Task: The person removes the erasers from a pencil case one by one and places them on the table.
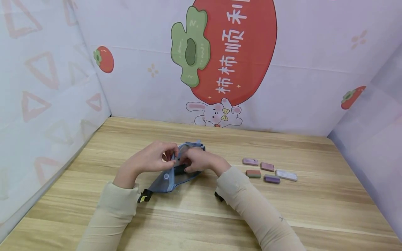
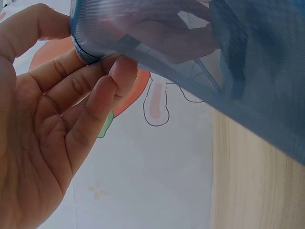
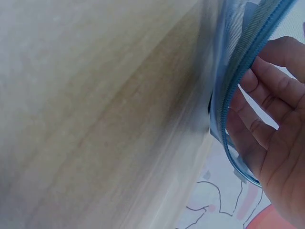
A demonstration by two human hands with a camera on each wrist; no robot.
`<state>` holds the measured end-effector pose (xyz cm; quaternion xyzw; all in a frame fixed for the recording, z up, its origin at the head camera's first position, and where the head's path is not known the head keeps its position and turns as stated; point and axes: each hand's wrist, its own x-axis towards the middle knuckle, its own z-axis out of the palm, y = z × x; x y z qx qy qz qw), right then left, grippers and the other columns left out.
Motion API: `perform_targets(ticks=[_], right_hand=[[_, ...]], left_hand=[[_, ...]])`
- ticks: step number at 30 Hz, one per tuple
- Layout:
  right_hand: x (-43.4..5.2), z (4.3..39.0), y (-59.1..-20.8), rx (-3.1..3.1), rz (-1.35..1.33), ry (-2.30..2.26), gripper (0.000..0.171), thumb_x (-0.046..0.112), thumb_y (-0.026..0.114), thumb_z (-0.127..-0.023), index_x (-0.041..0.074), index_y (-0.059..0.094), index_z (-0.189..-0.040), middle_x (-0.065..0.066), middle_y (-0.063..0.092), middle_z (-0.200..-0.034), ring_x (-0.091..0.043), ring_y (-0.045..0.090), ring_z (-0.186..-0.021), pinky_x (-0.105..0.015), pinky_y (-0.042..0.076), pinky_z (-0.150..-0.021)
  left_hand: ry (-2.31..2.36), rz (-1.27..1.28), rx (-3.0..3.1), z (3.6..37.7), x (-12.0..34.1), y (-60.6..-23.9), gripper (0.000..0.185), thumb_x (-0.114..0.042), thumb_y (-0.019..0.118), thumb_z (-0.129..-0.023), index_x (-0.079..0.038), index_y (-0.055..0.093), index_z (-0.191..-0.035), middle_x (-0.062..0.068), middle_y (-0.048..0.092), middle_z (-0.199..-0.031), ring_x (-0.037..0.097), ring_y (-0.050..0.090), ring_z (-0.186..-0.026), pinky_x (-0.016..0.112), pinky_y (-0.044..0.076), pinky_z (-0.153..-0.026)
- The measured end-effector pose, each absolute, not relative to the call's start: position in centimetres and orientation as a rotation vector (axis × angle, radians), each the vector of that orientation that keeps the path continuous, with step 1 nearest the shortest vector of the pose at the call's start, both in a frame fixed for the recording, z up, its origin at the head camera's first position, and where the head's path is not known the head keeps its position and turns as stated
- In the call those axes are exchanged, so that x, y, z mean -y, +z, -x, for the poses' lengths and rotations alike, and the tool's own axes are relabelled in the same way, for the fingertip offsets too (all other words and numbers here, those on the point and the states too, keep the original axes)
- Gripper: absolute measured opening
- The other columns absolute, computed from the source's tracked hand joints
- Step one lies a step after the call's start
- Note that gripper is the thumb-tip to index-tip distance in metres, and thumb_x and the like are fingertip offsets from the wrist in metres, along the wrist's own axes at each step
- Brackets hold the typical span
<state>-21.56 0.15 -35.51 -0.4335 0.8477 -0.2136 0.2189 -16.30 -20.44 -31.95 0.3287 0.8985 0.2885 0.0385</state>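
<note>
A blue mesh zip pouch (image 1: pixel 161 183) is held up above the wooden table with its zipped mouth open. My left hand (image 1: pixel 154 157) pinches the zipper edge between thumb and fingers; the left wrist view shows the mesh (image 2: pixel 267 95) hanging from that grip. Inside the mouth is my right hand (image 1: pixel 199 159), its fingers bent behind the zipper (image 3: pixel 231 81) in the right wrist view. Beside its thumb, a dark thing (image 1: pixel 179 169) lies in the pouch. Mesh and zipper partly hide the right fingertips, and I cannot tell whether they grip it.
To the right of the pouch, several small blocks lie on the table (image 1: pixel 201 223): a pink-purple one (image 1: pixel 250 161), a mauve one (image 1: pixel 267 167), a red-and-green one (image 1: pixel 253 174), a purple one (image 1: pixel 272 179) and a whitish one (image 1: pixel 286 175). Printed cloth walls (image 1: pixel 132 80) enclose the table.
</note>
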Motion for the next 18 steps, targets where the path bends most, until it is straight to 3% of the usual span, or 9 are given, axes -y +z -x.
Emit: perform_targets(ticks=[18], right_hand=[[-1.18,20.96,-34.91,-2.375,1.185,-0.615,0.024,0.01,0.071,-0.088,0.007,0.069,-0.111,-0.003,0.064,-0.104,-0.015,0.055,-0.094,-0.027,0.049,-0.085]], left_hand=[[0.892,-0.98,-2.74,16.3,20.48,-32.02,0.014,-0.014,0.064,-0.084,-0.009,0.064,-0.097,-0.007,0.062,-0.077,0.007,0.057,-0.07,0.025,0.051,-0.066]])
